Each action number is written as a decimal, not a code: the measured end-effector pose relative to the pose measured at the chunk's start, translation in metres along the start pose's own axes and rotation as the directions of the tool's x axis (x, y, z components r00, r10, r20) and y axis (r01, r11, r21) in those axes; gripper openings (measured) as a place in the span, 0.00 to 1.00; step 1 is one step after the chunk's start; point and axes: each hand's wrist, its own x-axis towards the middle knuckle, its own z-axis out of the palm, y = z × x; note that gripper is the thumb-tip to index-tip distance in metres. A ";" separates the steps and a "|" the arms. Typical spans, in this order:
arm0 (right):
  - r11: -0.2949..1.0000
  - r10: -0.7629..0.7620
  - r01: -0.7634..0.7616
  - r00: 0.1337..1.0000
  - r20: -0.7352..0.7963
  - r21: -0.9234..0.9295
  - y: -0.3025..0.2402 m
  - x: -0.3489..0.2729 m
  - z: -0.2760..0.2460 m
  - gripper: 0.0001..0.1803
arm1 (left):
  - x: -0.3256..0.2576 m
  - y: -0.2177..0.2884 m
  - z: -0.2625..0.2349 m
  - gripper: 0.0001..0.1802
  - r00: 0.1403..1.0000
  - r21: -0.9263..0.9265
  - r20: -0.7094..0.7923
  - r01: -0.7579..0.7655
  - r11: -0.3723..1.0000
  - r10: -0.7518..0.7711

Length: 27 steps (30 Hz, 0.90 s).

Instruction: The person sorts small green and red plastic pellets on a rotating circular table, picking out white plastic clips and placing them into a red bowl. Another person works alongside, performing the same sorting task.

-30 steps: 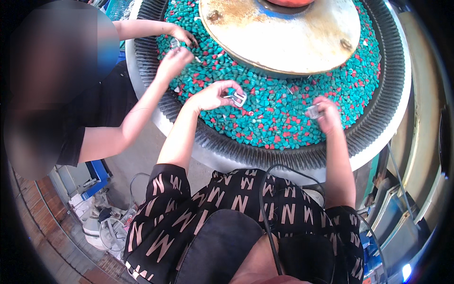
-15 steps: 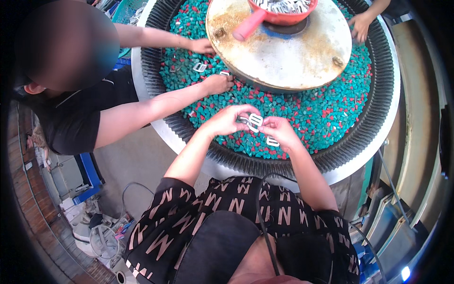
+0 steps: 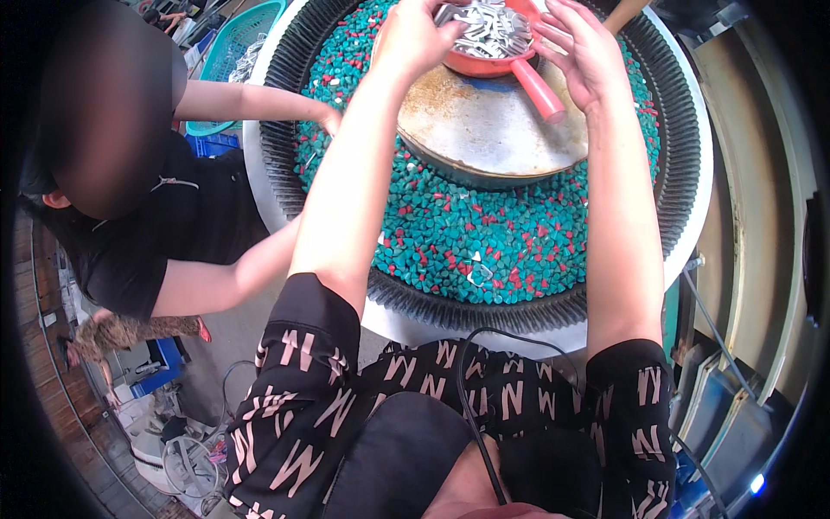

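Observation:
Both my arms reach up over the round tub to a red pan (image 3: 538, 90) with a thick handle. Silver metal buckles (image 3: 493, 33) are heaped in it. At the pan's left side my left hand (image 3: 417, 39) is closed, thumb against fingers, on a grey metal buckle (image 3: 446, 15); its fingertips run off the top edge. My right hand (image 3: 588, 54) hangs over the pan's right side with fingers apart and nothing in them. The pan sits on a round, rust-stained metal lid (image 3: 484, 130) in the middle of the tub.
Teal and red small stones (image 3: 458, 233) fill the tub around the lid, with a pale buckle (image 3: 478, 273) among them. A ribbed black wall (image 3: 484, 313) rings it. On the left a co-worker's arms (image 3: 251, 102) reach in. Beyond stands a green basket (image 3: 212, 78).
My hands have moved from the near stones up to the pan, carrying metal buckles. The pan's handle now points to the right instead of left. The co-worker's hands have shifted.

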 end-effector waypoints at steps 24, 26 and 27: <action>0.783 -0.313 -0.208 0.682 -0.661 -0.586 0.037 -0.158 -0.267 0.12 | 0.075 -0.038 0.080 0.11 0.978 0.797 0.184 -0.087 0.598 -0.102; 0.709 -0.251 -0.337 0.700 -0.669 -0.619 0.050 -0.160 -0.274 0.11 | 0.054 0.026 0.045 0.13 0.983 0.444 0.162 0.003 0.896 -0.084; 0.645 -0.233 -0.429 0.678 -0.697 -0.632 0.055 -0.172 -0.287 0.11 | 0.035 0.028 0.055 0.12 0.908 0.335 0.412 -0.074 0.939 -0.076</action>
